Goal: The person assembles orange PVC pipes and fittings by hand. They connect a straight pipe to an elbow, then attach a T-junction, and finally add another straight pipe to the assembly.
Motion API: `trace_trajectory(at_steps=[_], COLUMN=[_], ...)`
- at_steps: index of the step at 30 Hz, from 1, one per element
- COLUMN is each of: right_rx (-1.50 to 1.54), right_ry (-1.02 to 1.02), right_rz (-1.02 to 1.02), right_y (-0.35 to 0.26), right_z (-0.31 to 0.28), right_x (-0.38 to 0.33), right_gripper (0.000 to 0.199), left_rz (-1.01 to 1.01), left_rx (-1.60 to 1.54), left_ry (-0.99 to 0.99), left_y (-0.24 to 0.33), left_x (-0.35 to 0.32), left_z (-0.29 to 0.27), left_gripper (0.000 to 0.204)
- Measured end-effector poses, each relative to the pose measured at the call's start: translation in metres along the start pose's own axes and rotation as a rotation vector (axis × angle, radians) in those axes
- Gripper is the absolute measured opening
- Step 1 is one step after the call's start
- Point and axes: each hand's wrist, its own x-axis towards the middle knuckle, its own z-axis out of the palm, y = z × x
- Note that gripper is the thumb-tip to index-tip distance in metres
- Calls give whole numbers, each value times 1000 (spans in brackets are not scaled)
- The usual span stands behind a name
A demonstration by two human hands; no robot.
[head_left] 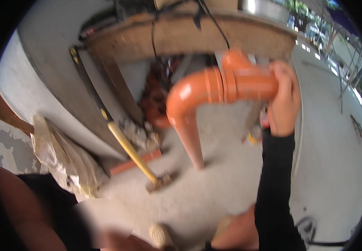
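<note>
Upper right of the frame, the right hand [284, 100] is gripping the right end of an orange tee [252, 85], fingers curling over the top and the palm pressing against the side. Black sleeve [276, 180] is running down from that wrist to the lower edge. Tee is joining an elbow [185, 94] at frame centre, its short branch pointing up. Elbow is bending down into a straight pipe [190, 144], narrowing toward the floor [231, 180]; can't tell if its tip is touching. Left hand isn't showing clearly enough to pick out, so can't tell its grip; lower left is blurring.

Behind the tee, a wooden table [181, 39] is spanning the top of the frame, with a black cable [153, 37] hanging over its front and a metal pot [269, 10] sitting at its upper right. Reddish pieces [158, 94] are lying under it. Left of centre, a hammer [112, 126] is leaning, head down on the floor, near a red strip [120, 168]. Far left, a pale sack [61, 152] is slumping by the wall [34, 77]. Bottom centre, a shoe [160, 235] is showing.
</note>
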Motion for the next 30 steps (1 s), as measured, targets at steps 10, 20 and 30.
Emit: trace_trajectory(at_steps=[10, 20, 30], right_rx=[55, 38, 32], right_ry=[73, 36, 36], right_rz=[90, 12, 9], right_y=[2, 3, 10], right_z=[11, 8, 2], right_x=[-7, 5, 8], right_gripper=[25, 13, 27], left_rz=[-104, -128, -117], left_rx=[-36, 50, 61], left_ry=[50, 115, 82], left_y=[-15, -20, -42], left_x=[-19, -19, -23], left_z=[-16, -10, -12], left_gripper=[65, 64, 64])
